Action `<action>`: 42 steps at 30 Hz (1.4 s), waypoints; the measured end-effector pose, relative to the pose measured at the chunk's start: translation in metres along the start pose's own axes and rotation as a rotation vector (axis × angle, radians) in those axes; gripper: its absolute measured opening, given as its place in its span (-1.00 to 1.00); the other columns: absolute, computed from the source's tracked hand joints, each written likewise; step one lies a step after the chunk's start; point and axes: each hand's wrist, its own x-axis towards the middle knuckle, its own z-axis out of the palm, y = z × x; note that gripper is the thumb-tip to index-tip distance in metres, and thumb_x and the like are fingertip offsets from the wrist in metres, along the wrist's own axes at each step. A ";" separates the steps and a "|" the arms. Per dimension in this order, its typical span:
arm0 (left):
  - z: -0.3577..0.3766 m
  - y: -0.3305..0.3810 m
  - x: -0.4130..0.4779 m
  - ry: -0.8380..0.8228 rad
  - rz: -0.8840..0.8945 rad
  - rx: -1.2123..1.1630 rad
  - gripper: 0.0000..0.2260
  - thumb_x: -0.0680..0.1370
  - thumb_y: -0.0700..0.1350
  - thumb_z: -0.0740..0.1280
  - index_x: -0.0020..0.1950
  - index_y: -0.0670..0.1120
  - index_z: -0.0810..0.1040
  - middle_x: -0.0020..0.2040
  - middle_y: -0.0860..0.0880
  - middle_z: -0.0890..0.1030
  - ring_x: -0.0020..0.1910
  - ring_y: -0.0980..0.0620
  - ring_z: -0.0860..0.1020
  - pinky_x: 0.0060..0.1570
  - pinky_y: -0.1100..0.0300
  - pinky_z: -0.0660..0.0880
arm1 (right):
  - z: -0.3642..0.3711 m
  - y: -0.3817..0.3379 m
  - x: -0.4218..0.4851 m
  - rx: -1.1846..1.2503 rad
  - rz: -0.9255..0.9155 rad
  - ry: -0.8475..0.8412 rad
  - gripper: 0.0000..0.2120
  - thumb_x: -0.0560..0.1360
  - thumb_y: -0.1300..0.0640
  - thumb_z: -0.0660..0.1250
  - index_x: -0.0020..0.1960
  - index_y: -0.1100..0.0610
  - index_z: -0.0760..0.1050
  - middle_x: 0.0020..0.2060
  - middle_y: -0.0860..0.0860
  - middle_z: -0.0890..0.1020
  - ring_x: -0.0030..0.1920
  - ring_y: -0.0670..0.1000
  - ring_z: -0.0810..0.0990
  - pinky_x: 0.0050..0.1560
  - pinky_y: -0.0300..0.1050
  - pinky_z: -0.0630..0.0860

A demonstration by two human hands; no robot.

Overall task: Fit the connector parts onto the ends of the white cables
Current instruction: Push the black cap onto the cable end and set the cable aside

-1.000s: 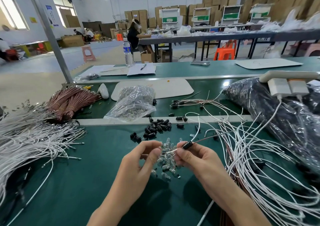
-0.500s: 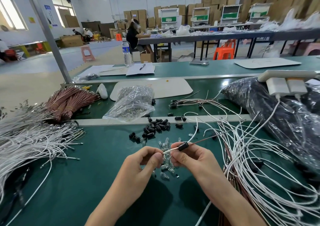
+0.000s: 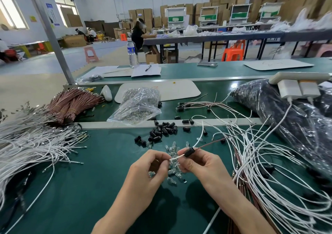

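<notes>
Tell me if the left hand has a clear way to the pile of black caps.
Probably yes: the black caps lie just beyond the left hand, nothing blocking, though it pinches a white cable.

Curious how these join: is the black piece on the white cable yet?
On: the white cable runs into the black piece, pinched by the right hand; how deep, cannot tell.

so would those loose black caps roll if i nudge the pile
Probably: the black caps look like short cylinders, several lying sideways, so they could roll or scatter on the smooth green mat. They look small, so likely light.
</notes>
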 end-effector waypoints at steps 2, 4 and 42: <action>-0.001 0.001 0.000 0.005 0.004 -0.005 -0.82 0.57 -0.19 0.40 -0.07 0.13 0.61 -0.18 0.11 0.64 -0.17 0.05 0.61 -0.18 0.36 0.50 | -0.001 0.000 0.000 0.011 0.010 -0.004 -0.82 0.36 0.00 0.50 -0.03 -0.06 0.71 -0.27 0.00 0.71 -0.23 -0.09 0.65 -0.10 -0.30 0.56; 0.001 0.002 0.000 0.004 0.017 0.043 -0.80 0.55 -0.22 0.42 -0.08 0.10 0.61 -0.18 0.13 0.63 -0.18 0.05 0.61 -0.17 0.30 0.52 | -0.001 0.001 -0.001 0.047 0.027 -0.003 -0.78 0.35 -0.01 0.52 -0.01 -0.04 0.72 -0.25 0.01 0.71 -0.21 -0.07 0.66 -0.08 -0.28 0.57; 0.009 0.008 -0.004 -0.026 0.014 -0.044 -0.89 0.59 -0.06 0.39 -0.02 0.18 0.60 -0.17 0.18 0.69 -0.21 0.08 0.64 -0.18 0.30 0.55 | 0.007 0.002 -0.001 0.047 0.027 0.032 -0.82 0.35 -0.01 0.53 -0.07 0.00 0.73 -0.26 0.02 0.73 -0.26 -0.11 0.66 -0.16 -0.33 0.55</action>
